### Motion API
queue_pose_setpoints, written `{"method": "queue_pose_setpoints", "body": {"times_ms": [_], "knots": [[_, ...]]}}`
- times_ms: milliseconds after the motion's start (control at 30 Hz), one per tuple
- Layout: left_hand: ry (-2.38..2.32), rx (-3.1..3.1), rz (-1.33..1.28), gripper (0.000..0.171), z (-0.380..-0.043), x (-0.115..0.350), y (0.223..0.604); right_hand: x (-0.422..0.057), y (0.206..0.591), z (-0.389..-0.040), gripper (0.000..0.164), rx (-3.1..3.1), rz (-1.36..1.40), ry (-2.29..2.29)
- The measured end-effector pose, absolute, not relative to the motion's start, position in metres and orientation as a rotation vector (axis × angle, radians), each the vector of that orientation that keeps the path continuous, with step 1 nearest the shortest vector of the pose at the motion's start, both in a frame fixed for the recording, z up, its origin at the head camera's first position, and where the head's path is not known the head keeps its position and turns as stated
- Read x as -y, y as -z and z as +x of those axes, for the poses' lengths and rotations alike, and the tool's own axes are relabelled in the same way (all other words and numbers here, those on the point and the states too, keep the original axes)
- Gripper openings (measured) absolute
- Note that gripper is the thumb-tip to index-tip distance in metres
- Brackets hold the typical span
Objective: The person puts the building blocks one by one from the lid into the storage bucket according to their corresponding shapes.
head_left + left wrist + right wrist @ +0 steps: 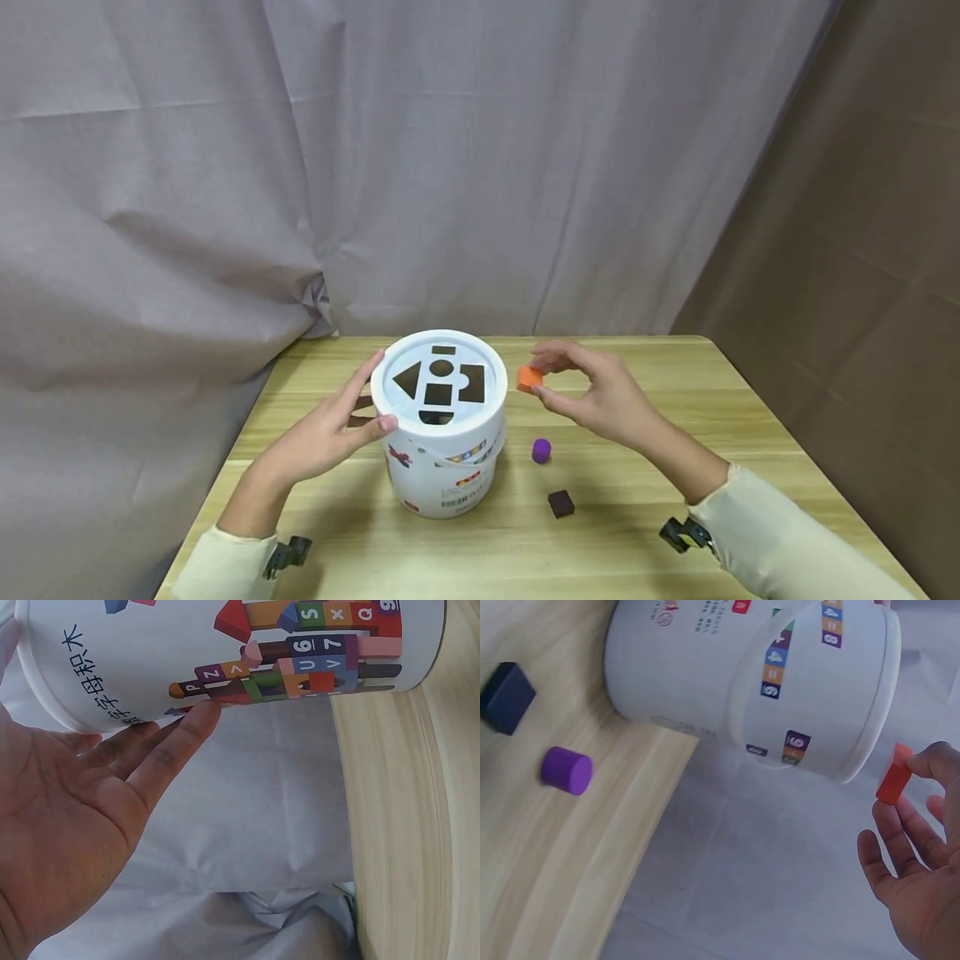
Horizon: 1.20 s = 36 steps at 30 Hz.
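Observation:
A white bucket [442,475] stands on the table, its lid [408,408] cut with a triangle, a circle, rectangles and other shaped holes. My left hand [322,437] rests on the bucket's left side, thumb on the lid's rim and fingers extended along the wall; the left wrist view shows the straight fingertips touching the printed side. My right hand [603,396] pinches an orange block [529,379] between thumb and fingertips, just right of the lid's rim. In the right wrist view the orange block [895,775] is held up beside the rim, the hand's other fingers spread below it.
A purple cylinder block [542,451] stands on the table right of the bucket. Nearer the front lies a dark square block [561,503]. The wooden table [637,533] ends at a grey curtain [465,167] behind, with a brown one [862,275] on the right.

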<state>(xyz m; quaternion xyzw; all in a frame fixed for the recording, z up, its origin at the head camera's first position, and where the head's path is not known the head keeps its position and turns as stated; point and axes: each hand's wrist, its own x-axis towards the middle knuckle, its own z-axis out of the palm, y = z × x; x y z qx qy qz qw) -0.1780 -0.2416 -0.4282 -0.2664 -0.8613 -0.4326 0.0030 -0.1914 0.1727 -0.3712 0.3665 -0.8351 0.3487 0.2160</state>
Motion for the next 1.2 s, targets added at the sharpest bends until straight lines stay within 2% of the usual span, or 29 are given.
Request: {"method": "queue_pose_setpoints", "body": {"times_ms": [433,733,1200], "knots": [[1.38,2.705,-0.826,0.097,-0.174,0.237,0.426,-0.143,0.357,-0.195,0.047,2.249,1.15,-0.943],[1.377,2.697,-0.844,0.097,-0.173,0.233,0.425,-0.126,0.354,-0.196,0.05,2.263,1.23,-0.981],[1.418,2.712,-0.802,0.097,-0.169,0.231,0.423,-0.087,0.355,-0.196,0.043,2.319,1.333,-0.988]]}}
